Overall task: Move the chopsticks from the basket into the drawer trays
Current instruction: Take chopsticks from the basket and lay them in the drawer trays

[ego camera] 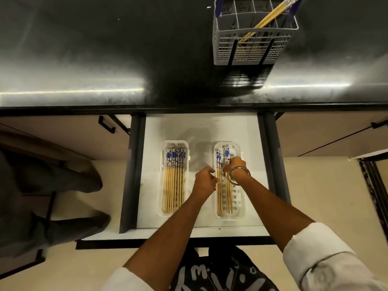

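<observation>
Head view looks straight down into an open drawer (201, 127), pulled out beneath a dark countertop (105, 49). Two clear trays lie side by side on its white floor. The left tray (175, 143), at about 9 o'clock from the hands, is packed with a neat row of chopsticks (173, 185), patterned blue-and-white ends pointing toward 12 o'clock. The right tray (236, 206) holds only a few chopsticks (223, 198), and both hands are working there.

The right hand (235, 166), a metal bangle (239, 175) on its wrist, has fingers curled down around the sticks near where the pattern meets the bare wood. The left hand (204, 181) rests at the tray's left rim, fingertips curled and touching the outermost stick; whether it truly pinches it cannot be told from this angle.

The step in hand appears to be settling a fresh batch into the right tray. To do it well, keep the patterned ends all facing 12 o'clock to match the left tray, and let the left hand nudge the sticks sideways so they lie flat and parallel (crossed sticks would waste room). Release low, so nothing rolls or bounces over the rim.

More chopsticks (270, 15) lean in the grey basket (252, 53) on the counter at 1 o'clock, so further trips remain.
</observation>
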